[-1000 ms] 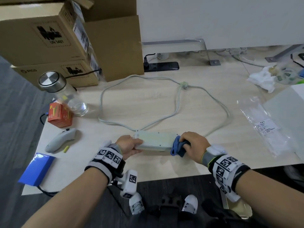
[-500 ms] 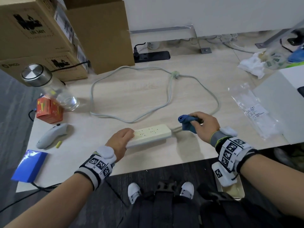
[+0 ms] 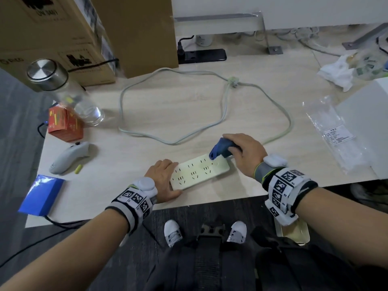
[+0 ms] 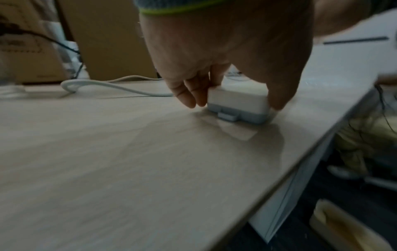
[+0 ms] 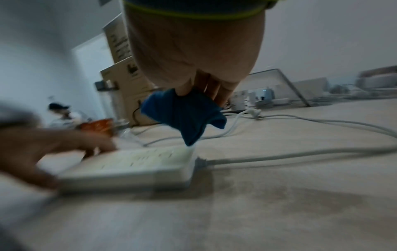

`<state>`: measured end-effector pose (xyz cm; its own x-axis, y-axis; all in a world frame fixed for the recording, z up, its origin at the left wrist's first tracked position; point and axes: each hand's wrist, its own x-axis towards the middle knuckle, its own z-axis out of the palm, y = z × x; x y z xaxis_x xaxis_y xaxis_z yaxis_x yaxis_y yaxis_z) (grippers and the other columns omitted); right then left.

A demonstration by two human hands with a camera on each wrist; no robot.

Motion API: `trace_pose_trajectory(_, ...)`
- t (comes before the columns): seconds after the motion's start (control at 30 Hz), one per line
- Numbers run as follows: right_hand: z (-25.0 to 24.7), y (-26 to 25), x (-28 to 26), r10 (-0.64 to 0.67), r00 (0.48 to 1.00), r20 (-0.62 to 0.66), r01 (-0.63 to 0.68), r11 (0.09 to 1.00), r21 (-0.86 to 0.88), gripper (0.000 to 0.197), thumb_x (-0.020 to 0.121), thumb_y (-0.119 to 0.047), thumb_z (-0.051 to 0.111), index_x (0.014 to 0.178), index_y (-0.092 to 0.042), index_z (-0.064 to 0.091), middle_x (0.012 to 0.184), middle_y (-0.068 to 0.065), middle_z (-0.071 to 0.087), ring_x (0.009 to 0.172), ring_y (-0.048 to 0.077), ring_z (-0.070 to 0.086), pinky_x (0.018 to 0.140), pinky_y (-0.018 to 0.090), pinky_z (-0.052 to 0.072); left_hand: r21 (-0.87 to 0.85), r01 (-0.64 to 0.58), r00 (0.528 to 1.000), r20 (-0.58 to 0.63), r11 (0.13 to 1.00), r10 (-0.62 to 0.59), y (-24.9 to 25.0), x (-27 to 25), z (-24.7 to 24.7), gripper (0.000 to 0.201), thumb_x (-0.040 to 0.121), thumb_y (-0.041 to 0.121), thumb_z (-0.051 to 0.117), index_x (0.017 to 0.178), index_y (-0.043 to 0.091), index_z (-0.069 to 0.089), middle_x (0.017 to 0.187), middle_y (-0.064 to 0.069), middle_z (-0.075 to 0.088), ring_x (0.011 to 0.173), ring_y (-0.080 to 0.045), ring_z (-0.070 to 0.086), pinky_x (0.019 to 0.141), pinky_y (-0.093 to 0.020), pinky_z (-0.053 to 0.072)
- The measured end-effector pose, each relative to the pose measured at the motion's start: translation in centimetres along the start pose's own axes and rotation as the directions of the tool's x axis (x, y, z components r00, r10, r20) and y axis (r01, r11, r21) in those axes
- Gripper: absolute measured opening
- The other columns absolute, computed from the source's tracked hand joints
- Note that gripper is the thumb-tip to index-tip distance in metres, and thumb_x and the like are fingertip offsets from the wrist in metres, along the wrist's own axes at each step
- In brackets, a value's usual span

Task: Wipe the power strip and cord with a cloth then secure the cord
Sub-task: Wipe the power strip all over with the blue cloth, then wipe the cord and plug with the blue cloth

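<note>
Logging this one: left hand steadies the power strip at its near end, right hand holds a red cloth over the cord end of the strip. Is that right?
Not quite: the cloth is blue, not red, as the head view and the right wrist view both show. The rest stands: the left hand steadies the power strip at its near end, and the right hand holds the cloth over the cord end.

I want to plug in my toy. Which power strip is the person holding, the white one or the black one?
The white power strip near the table's front edge: the left hand grips its end. The black power strip lies untouched at the back.
</note>
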<state>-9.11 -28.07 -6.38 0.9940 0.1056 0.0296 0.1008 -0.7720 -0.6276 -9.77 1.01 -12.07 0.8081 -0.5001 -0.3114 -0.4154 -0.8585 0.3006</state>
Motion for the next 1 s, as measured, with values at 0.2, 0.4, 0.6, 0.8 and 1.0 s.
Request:
trace_pose_trajectory(0.2, 6.5, -1.3, -2.0, -0.064, 0.898, 0.435, 0.195, 0.945, -0.264, 0.058, 0.096, -0.018, 0.050, 0.147, -0.006, 0.025, 0.157, 0.016, 0.012, 0.145, 0.033, 0.001, 0.119, 0.041, 0.003, -0.037, 0.039, 0.999, 0.026, 0.999, -0.038, -0.1, 1.5, -0.9, 0.082, 0.060, 0.058, 0.069, 0.131, 0.026, 0.045, 0.118, 0.002, 0.051, 0.105, -0.023, 0.045, 0.087, -0.040, 0.046)
trace_pose_trajectory(0.4, 12.3, -5.7, -1.7, -0.340, 0.777, 0.530, 0.453, 0.887, -0.094, 0.054, 0.071, -0.001, 0.073, 0.122, 0.002, 0.056, 0.129, 0.023, 0.054, 0.124, 0.042, 0.045, 0.103, 0.053, 0.038, -0.039, 0.143, 0.988, 0.071, 0.989, -0.140, -0.2, 1.6, -0.6, 0.069, 0.057, 0.057, 0.059, 0.115, 0.021, 0.051, 0.112, 0.001, 0.052, 0.103, -0.026, 0.049, 0.083, -0.038, 0.046)
trace_pose_trajectory(0.6, 7.4, -1.2, -0.3, -0.185, 0.872, 0.454, 0.301, 0.933, -0.199, 0.027, 0.081, 0.000, 0.062, 0.107, -0.004, 0.066, 0.120, 0.013, 0.062, 0.119, 0.031, 0.051, 0.102, 0.036, 0.037, -0.035, 0.111, 0.992, 0.056, 0.993, -0.109, -0.1, 1.4, -0.8, 0.081, 0.060, 0.056, 0.071, 0.130, 0.026, 0.044, 0.120, 0.002, 0.050, 0.109, -0.022, 0.045, 0.086, -0.035, 0.041)
trace_pose_trajectory(0.8, 0.5, 3.5, -2.0, 0.499, 0.866, 0.034, -0.491, 0.837, 0.240, 0.015, 0.092, -0.004, 0.048, 0.090, -0.016, 0.057, 0.088, 0.007, 0.063, 0.085, 0.027, 0.059, 0.070, 0.029, 0.046, 0.139, 0.080, 0.994, 0.061, 0.987, -0.089, 4.4, 2.7, -2.1, 0.111, 0.066, 0.070, 0.062, 0.149, 0.017, 0.009, 0.145, -0.003, 0.031, 0.129, -0.026, 0.034, 0.105, -0.041, 0.031)
trace_pose_trajectory(1.0, -4.8, 3.9, -2.4, 0.657, 0.722, 0.215, -0.466, 0.232, 0.854, 0.022, 0.101, -0.018, 0.039, 0.111, -0.006, 0.056, 0.108, 0.012, 0.063, 0.093, 0.028, 0.062, 0.075, 0.044, 0.053, 0.043, 0.144, 0.978, 0.144, 0.989, -0.148, 8.0, 6.0, -1.8, 0.097, 0.069, 0.062, 0.066, 0.143, 0.018, 0.022, 0.138, -0.003, 0.036, 0.122, -0.025, 0.038, 0.101, -0.040, 0.036)
